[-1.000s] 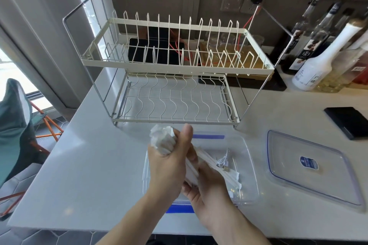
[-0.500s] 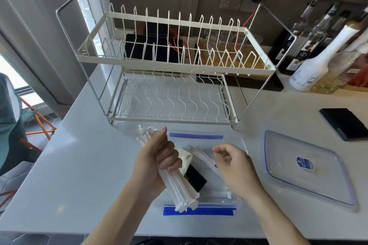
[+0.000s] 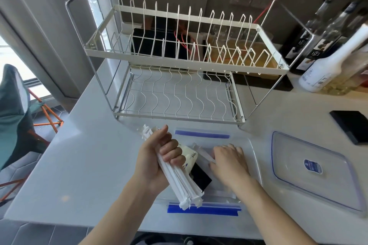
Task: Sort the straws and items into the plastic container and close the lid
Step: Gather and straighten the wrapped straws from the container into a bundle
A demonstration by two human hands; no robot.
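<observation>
My left hand [image 3: 157,162] grips a thick bundle of white paper-wrapped straws [image 3: 180,184], held slanted over the left side of the clear plastic container [image 3: 253,157] with blue clips. Inside the container lie a cream packet [image 3: 190,160], a black flat item [image 3: 201,179] and a few loose wrapped straws [image 3: 202,152]. My right hand [image 3: 229,162] reaches into the container palm down, fingers resting on those loose straws. The clear lid [image 3: 318,183] with a blue label lies flat on the counter to the right.
A two-tier white wire dish rack [image 3: 179,77] stands right behind the container. Bottles [image 3: 326,61] crowd the back right corner and a black flat object [image 3: 352,127] lies at the right edge. The counter's left edge drops toward a chair [image 3: 14,117].
My right hand has moved down into the container onto the loose straws, its fingers now spread flatter. My left hand keeps the bundle in nearly the same place.
</observation>
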